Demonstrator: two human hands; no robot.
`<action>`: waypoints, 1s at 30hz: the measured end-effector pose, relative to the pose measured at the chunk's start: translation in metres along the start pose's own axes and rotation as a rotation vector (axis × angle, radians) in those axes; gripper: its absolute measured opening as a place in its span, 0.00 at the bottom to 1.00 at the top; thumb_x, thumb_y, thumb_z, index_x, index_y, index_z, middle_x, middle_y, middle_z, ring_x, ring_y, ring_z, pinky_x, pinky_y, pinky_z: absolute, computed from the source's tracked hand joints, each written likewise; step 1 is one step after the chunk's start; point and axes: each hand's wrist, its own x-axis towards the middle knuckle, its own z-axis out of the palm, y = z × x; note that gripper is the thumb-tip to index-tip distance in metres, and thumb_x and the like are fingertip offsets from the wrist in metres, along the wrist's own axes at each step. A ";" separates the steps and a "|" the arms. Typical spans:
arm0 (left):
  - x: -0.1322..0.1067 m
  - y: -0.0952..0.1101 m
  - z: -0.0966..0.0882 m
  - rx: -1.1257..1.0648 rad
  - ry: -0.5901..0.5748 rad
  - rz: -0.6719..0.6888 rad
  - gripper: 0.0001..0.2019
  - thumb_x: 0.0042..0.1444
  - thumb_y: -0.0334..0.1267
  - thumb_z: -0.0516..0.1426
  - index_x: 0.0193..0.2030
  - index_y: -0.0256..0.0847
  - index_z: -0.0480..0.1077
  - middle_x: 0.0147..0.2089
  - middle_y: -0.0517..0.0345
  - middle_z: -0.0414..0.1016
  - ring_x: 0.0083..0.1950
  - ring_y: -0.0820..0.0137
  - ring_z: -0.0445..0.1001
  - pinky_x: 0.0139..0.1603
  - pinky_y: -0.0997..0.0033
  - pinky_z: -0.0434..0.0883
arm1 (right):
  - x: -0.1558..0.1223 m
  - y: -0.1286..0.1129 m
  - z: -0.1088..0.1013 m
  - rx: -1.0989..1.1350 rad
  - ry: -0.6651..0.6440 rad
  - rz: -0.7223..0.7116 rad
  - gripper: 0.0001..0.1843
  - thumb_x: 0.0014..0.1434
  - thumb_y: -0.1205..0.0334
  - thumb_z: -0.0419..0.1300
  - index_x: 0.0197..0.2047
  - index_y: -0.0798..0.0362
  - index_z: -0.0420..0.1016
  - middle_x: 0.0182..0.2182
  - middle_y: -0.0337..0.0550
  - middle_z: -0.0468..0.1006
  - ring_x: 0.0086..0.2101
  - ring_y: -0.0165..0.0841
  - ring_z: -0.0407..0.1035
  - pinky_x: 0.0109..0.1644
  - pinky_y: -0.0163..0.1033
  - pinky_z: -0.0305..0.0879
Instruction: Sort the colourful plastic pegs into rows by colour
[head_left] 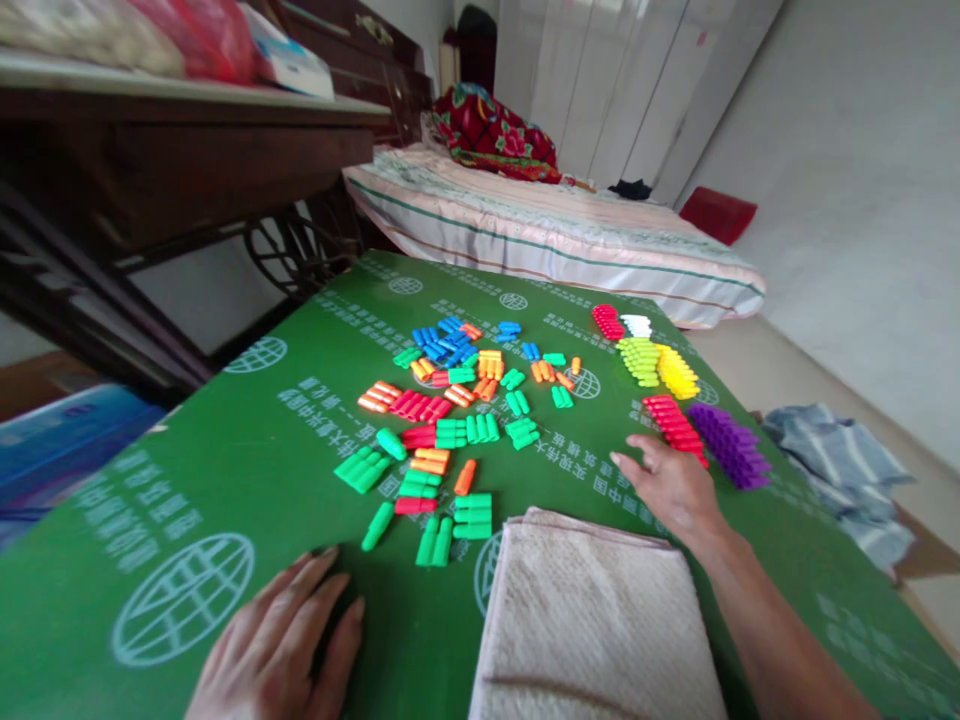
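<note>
My left hand [281, 640] rests palm down on the green board [300, 460], fingers stretched out and holding nothing. At the right, my right hand [671, 490] has its fingers apart beside a row of red plastic pieces [675, 430]; nothing shows in its grasp. Scattered over the middle are small bullet-shaped pieces, loose or in short joined strips: green ones [364, 468], blue ones [450, 345], orange ones [465, 477] and red ones [420, 405]. Just past the red row stands a purple block of pieces [727, 445]. A folded beige towel [592, 620] lies between my hands.
Farther back on the board's right are yellow [677, 372], lime [639, 360], white [636, 326] and red groups [607, 322]. A bed [555, 220] stands beyond the board. A dark wooden table [225, 140] overhangs at left; a striped cloth [840, 480] lies off the right edge.
</note>
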 end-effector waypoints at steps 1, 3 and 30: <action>0.002 0.002 -0.003 0.034 -0.017 0.032 0.16 0.62 0.46 0.52 0.51 0.40 0.69 0.55 0.46 0.75 0.55 0.56 0.73 0.55 0.56 0.70 | -0.005 -0.017 -0.002 0.034 -0.038 -0.083 0.21 0.63 0.49 0.55 0.53 0.49 0.77 0.29 0.42 0.82 0.32 0.36 0.76 0.33 0.36 0.63; 0.007 0.009 -0.009 0.063 -0.008 0.045 0.15 0.63 0.44 0.51 0.50 0.38 0.68 0.53 0.45 0.75 0.55 0.57 0.73 0.54 0.57 0.71 | -0.018 -0.054 -0.007 0.091 -0.121 -0.262 0.18 0.63 0.51 0.56 0.52 0.47 0.78 0.27 0.39 0.82 0.29 0.34 0.75 0.31 0.35 0.62; 0.011 0.027 -0.013 0.072 0.037 -0.021 0.11 0.63 0.38 0.54 0.47 0.34 0.69 0.52 0.44 0.75 0.55 0.58 0.72 0.54 0.57 0.72 | -0.051 -0.202 -0.004 -0.145 -0.316 -0.972 0.11 0.65 0.66 0.51 0.44 0.55 0.75 0.34 0.53 0.82 0.38 0.41 0.78 0.41 0.41 0.70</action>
